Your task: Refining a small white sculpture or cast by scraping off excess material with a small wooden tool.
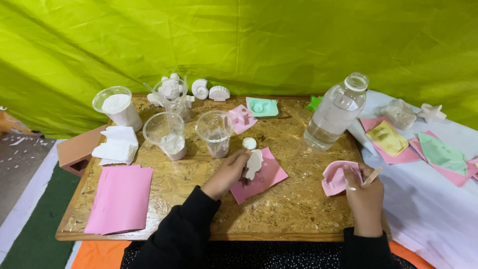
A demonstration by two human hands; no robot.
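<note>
Pink paper sheets (121, 198) lie at the desk (294, 209)'s left edge, plastic cups (166, 133) behind. Mid-desk, the left hand (226, 174) pinches a white plaster figure (254, 163) over pink paper. Near the right edge, past the water bottle (336, 112), the right hand (366, 197) clasps a pink mould (336, 178) and wooden stick (372, 176).

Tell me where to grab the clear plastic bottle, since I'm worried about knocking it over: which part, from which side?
Take the clear plastic bottle around its wide body, below the shoulder, coming from the right, where the right hand is nearest. It has no cap and holds some water, so keep it upright; the narrow neck gives a poorer grip.
</note>
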